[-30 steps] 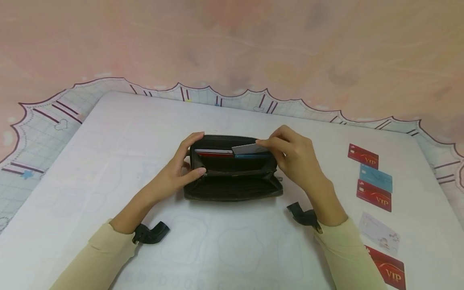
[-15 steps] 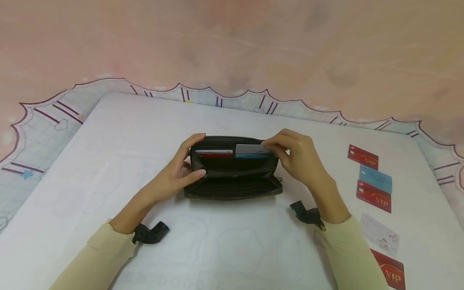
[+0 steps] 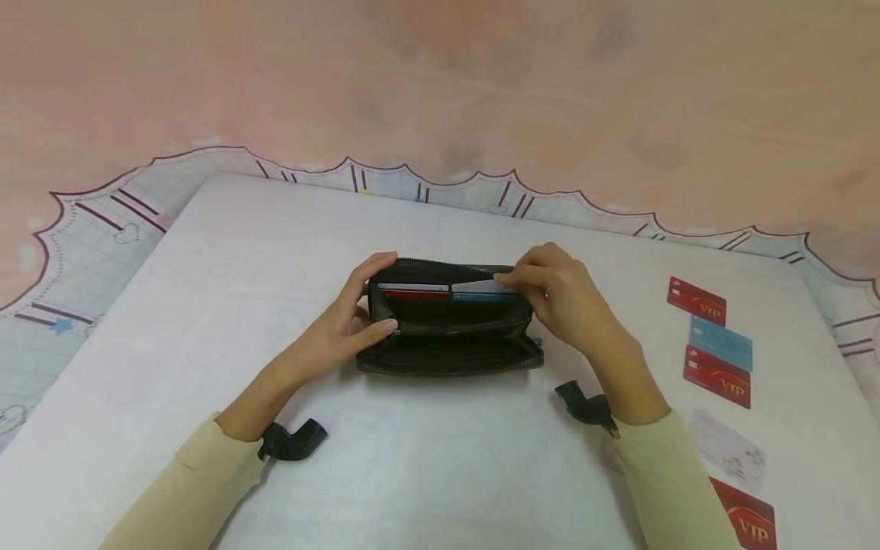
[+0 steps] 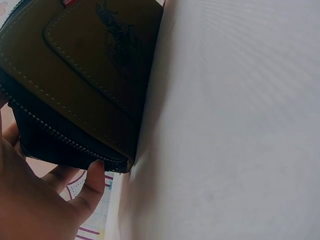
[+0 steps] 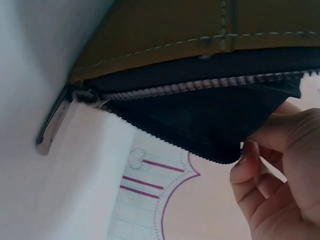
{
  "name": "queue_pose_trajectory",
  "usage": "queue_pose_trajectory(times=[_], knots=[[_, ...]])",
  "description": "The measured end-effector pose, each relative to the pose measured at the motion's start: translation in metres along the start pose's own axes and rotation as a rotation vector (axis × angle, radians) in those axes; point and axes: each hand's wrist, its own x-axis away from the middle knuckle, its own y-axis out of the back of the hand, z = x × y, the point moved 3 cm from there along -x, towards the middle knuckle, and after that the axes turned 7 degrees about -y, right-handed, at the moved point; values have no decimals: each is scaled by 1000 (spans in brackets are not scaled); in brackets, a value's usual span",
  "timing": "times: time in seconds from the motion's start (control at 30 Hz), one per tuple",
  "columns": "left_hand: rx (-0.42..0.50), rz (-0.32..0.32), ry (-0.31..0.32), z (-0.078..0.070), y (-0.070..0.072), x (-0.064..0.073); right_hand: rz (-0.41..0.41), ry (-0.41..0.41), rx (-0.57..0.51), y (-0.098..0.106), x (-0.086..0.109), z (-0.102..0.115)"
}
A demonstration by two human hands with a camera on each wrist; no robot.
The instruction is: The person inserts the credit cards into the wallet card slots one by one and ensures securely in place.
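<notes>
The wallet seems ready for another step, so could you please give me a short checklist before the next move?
1. Wallet open: ok, its pockets gape towards the head camera.
2. Wallet steadied: ok, the left hand grips its left end.
3. Right hand free: not ok, it pinches the wallet's far edge near the right corner.
4. Pale card fully seated: cannot tell; a strip shows above the blue card.
5. Nearest loose red card unobstructed: not ok, the right sleeve partly covers it.
</notes>
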Motion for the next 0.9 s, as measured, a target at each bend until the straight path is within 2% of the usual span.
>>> queue_pose_trajectory(times=[0.23,0.53,0.9], knots=[[1,0,1,0,0,0,-5,13,176,2,5,10],[-5,-2,2,-2,1,0,-66,103,332,5,6,21],[-1,-1,-2,-3,1,0,-22,52,287,6,12,13]])
